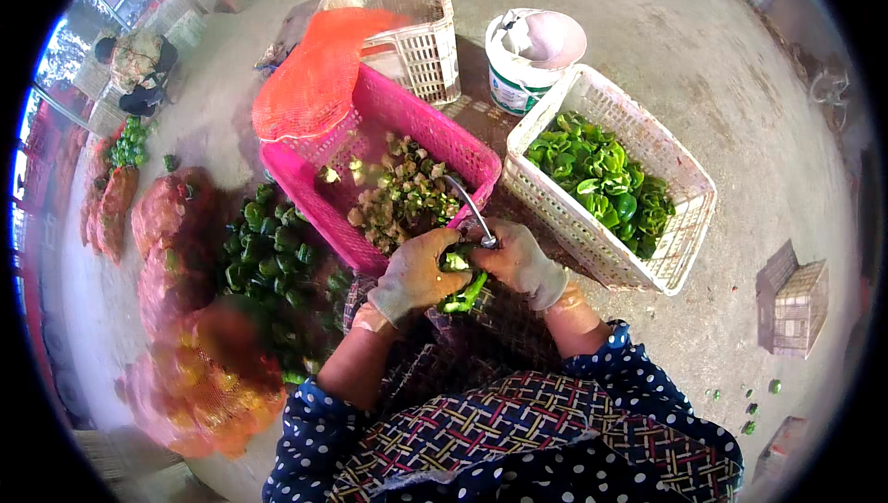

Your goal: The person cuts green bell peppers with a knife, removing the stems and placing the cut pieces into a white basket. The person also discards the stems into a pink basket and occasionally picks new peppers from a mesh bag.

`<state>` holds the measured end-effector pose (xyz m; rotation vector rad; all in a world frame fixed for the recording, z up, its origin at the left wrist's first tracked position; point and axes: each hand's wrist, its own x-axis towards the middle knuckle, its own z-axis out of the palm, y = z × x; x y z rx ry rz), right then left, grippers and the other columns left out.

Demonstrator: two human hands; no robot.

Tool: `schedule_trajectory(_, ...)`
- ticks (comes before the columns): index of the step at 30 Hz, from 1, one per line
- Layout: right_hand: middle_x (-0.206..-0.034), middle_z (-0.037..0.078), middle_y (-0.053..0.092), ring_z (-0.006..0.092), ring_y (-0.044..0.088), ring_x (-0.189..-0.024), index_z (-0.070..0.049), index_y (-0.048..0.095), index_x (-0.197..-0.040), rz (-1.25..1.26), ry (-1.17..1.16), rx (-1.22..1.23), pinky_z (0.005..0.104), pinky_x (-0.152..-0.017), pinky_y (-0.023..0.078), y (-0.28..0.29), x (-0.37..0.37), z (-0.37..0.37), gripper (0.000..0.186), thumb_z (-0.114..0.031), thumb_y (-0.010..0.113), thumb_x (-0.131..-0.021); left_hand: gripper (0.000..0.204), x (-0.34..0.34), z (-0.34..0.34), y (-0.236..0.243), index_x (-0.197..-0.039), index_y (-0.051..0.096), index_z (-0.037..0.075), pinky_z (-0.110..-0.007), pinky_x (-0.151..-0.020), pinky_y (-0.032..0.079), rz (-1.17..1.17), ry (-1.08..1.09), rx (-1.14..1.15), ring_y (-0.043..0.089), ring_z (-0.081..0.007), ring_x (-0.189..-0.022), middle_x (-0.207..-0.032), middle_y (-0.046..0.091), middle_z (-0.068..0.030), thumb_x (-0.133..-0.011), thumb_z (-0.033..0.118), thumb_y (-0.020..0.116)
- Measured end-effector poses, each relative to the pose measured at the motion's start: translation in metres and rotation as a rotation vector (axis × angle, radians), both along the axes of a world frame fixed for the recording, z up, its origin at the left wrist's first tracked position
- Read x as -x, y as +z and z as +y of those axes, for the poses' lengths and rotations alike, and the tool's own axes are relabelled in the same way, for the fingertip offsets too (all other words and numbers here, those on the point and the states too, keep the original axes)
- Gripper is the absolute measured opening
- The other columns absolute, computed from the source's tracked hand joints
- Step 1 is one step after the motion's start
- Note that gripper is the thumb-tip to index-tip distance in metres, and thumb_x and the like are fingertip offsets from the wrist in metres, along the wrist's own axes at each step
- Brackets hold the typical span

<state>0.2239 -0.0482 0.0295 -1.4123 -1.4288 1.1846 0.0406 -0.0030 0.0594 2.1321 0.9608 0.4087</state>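
Both my hands wear pale, soiled work gloves and meet in front of my lap. My left hand [421, 272] is closed around a cut green pepper [465, 295], whose pale inside shows between the hands. My right hand [521, 260] grips a curved metal tool [473, 208] with its bent end pointing up and away; its fingers also touch the pepper. Just beyond them stands a pink crate [314, 214] with many pale pepper cores [404, 190] inside. To the right, a white crate [606, 248] holds hollowed green pepper pieces [597, 174].
An orange mesh sack [310, 77] drapes over the pink crate's far left corner. Whole green peppers [268, 248] are heaped at left beside filled mesh sacks [199, 378]. Behind stand a white crate [430, 59] and bucket [518, 86]. Another person [139, 63] crouches far left.
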Motion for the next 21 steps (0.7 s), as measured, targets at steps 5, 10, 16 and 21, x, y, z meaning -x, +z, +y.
schedule_trajectory(5, -0.094, 0.018, 0.065, 0.031, 0.064, -0.087, -0.006, 0.064, -0.101, -0.012, -0.16, -0.066, 0.037, -0.077, 0.049, 0.011, 0.01, -0.016, 0.027, -0.017, 0.067, -0.076, 0.044, -0.007, -0.01, 0.017, -0.105, 0.06, -0.001, -0.038, -0.081, 0.048, -0.028, 0.046, 0.084, 0.061, -0.0355, -0.091, -0.096, 0.063, -0.0203, -0.067, 0.019, 0.068)
schedule_trajectory(10, -0.089, 0.018, 0.064, 0.0348, 0.063, -0.084, -0.004, 0.063, -0.093, -0.196, -0.286, -0.178, 0.0393, -0.073, 0.049, -0.003, 0.018, -0.03, 0.022, -0.017, 0.065, -0.075, 0.04, -0.006, -0.019, -0.003, -0.105, 0.059, 0.0, -0.041, -0.079, 0.048, -0.116, 0.081, -0.017, 0.06, -0.0376, -0.091, -0.094, 0.062, -0.0214, -0.068, 0.014, 0.064)
schedule_trajectory(16, -0.079, 0.015, 0.062, 0.0284, 0.062, -0.074, -0.003, 0.062, -0.086, -0.205, -0.375, -0.276, 0.0363, -0.068, 0.048, -0.013, 0.026, -0.03, 0.018, -0.015, 0.066, -0.073, 0.039, -0.007, -0.023, -0.008, -0.107, 0.059, 0.003, -0.041, -0.082, 0.047, -0.159, 0.16, -0.107, 0.058, -0.0383, -0.095, -0.097, 0.061, -0.0208, -0.069, 0.01, 0.061)
schedule_trajectory(21, -0.079, 0.016, 0.063, 0.0306, 0.062, -0.073, -0.003, 0.062, -0.087, -0.312, -0.394, -0.29, 0.037, -0.067, 0.049, -0.006, 0.031, -0.032, 0.019, -0.014, 0.066, -0.072, 0.036, -0.007, -0.022, -0.013, -0.107, 0.059, 0.002, -0.039, -0.082, 0.048, -0.147, 0.273, -0.097, 0.06, -0.036, -0.094, -0.097, 0.062, -0.0199, -0.071, 0.006, 0.06)
